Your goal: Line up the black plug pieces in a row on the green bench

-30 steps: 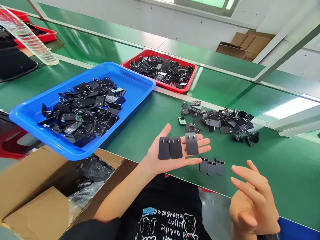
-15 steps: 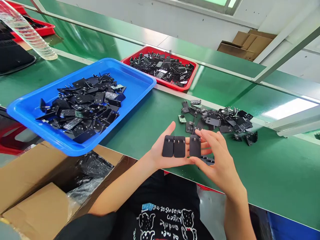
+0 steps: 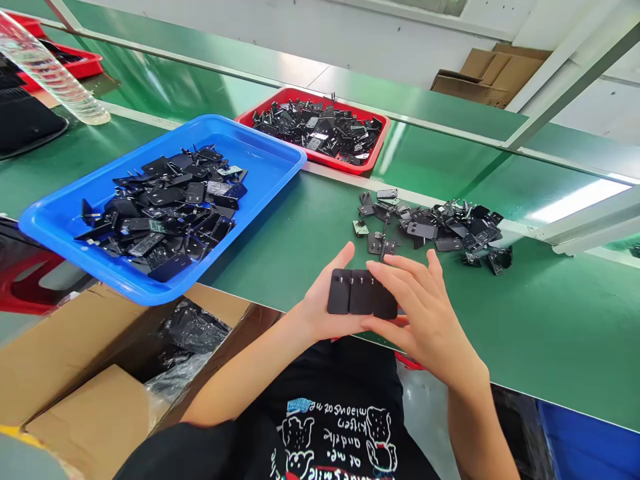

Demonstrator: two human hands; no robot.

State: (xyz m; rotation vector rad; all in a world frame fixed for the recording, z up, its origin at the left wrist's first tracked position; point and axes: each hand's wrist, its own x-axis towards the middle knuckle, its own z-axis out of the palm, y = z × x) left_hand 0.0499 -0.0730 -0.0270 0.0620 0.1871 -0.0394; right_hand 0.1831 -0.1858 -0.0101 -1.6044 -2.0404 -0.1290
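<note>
Three black plug plates (image 3: 361, 301), flat and round-cornered with small metal prongs near their upper edges, lie side by side in a row. My left hand (image 3: 320, 297) supports them on its palm, thumb raised at the side and its fingers mostly hidden behind the plates. Thumb and fingertips of my right hand (image 3: 425, 310) hold the right end of the row by its top and bottom edges. Beyond my hands, a loose pile of similar black plug parts (image 3: 423, 231) rests on the green table (image 3: 550, 320), some showing green circuit boards.
To the left, a blue tray (image 3: 270, 157) holds many black parts. Behind it stands a red tray (image 3: 377, 150) of similar parts. A clear ribbed bottle (image 3: 55, 77) is at far left. An open cardboard box (image 3: 75, 347) with plastic bags sits below the table edge.
My right hand has moved left, bringing the third plate against the other two on my left palm. The gap between them has closed. The view has shifted slightly.
</note>
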